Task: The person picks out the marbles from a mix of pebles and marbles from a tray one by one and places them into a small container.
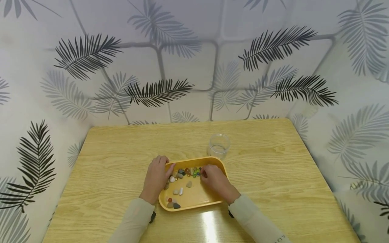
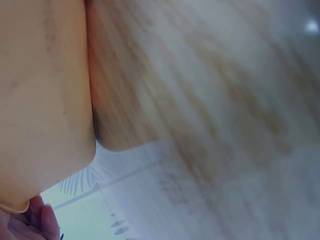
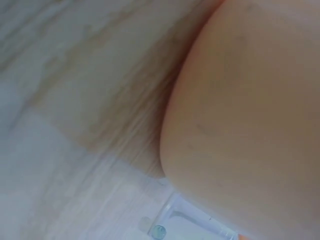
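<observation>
A yellow tray [image 1: 199,195] lies on the table with small stones and glass beads in it. My left hand [image 1: 156,177] grips its left end, thumb over the inside; curled fingers [image 2: 49,220] show at the rim in the left wrist view. Inside the right end is my right hand [image 1: 216,180], its bent fingertips right by the green beads [image 1: 195,172]. I cannot tell whether they pinch one. Grey and brown stones [image 1: 180,175] line the back side. A heart-shaped stone [image 1: 189,184], white stones [image 1: 180,191] and a dark stone [image 1: 176,205] lie farther forward.
Behind the tray's back right corner stands a clear round cup [image 1: 219,143]; a blue-green bead [image 3: 158,231] shows at it in the right wrist view. The wooden table [image 1: 267,175] meets a leaf-patterned curtain [image 1: 182,67] at the back.
</observation>
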`<state>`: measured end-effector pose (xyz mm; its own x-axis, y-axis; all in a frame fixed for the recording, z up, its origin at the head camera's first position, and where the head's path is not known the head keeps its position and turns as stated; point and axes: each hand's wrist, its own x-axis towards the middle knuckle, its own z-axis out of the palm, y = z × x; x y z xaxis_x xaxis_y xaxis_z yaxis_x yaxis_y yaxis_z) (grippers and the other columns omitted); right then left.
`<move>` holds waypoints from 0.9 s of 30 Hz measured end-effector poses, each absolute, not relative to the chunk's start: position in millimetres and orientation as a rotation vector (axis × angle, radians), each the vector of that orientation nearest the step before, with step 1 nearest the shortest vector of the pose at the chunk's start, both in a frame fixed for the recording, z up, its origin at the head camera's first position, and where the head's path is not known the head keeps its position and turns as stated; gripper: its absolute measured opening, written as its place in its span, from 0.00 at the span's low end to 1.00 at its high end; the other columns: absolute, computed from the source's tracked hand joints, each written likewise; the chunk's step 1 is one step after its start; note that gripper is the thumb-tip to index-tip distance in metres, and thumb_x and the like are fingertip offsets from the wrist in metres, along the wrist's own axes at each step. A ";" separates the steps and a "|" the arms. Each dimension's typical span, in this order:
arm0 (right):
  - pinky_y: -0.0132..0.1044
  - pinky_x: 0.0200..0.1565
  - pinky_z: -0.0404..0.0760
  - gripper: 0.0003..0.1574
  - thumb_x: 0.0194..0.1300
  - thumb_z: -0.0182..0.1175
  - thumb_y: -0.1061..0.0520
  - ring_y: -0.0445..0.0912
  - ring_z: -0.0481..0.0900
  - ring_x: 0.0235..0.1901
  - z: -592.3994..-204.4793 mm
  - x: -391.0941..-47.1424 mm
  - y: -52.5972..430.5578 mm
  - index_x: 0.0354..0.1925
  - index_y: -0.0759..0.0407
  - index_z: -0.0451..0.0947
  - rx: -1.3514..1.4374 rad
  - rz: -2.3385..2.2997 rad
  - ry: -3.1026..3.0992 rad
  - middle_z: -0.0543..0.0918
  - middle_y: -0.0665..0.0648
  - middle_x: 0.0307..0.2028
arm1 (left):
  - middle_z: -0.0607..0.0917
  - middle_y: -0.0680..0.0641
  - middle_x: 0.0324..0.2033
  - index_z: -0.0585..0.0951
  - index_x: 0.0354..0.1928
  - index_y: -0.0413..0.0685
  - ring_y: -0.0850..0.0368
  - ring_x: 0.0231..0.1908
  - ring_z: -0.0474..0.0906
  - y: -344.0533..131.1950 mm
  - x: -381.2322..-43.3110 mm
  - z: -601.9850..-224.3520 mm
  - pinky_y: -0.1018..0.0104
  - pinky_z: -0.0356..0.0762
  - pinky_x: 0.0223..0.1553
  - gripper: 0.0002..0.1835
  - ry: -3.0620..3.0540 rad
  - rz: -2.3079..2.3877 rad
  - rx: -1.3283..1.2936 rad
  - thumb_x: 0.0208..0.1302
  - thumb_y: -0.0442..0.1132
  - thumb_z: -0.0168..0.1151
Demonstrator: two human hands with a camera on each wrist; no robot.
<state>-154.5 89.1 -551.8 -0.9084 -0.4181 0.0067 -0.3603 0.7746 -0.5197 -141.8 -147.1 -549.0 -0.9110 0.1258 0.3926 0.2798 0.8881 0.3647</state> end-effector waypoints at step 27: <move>0.29 0.32 0.76 0.05 0.56 0.66 0.62 0.38 0.77 0.29 -537.0 -154.1 92.9 0.34 0.59 0.81 -0.635 -1.142 2.842 0.79 0.49 0.30 | 0.73 0.49 0.29 0.74 0.36 0.44 0.56 0.27 0.67 -147.7 -144.6 -553.1 0.65 0.68 0.30 0.14 -2.698 -0.602 -0.294 0.62 0.48 0.61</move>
<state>-154.1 92.9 -537.0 -0.9175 -0.3738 0.1356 -0.3636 0.6508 -0.6665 -144.6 -147.7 -553.1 -0.9138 0.1219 0.3875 0.2750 0.8877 0.3693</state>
